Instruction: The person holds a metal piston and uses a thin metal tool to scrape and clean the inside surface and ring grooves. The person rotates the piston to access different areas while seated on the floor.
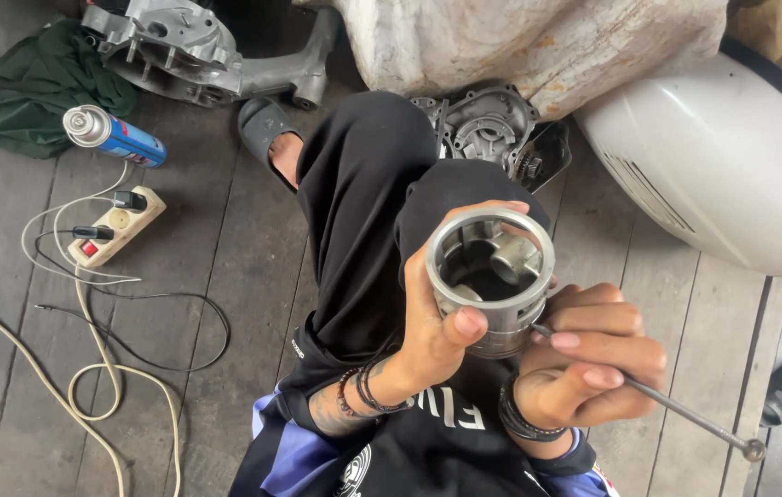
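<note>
My left hand (432,327) grips a hollow metal piston (490,276), open end up, with the thumb over its rim. The pin bosses show inside it. My right hand (589,368) is closed on a thin metal rod tool (685,414). The rod's tip touches the piston's side near the rim, and its round end sticks out to the lower right. Both hands are held over my lap in black trousers.
On the wooden plank floor lie a blue spray can (115,136), a white power strip (117,225) with cables, a green cloth (37,87), and engine casings (179,46) (485,124). A white body panel (722,156) is on the right. My foot wears a sandal (271,129).
</note>
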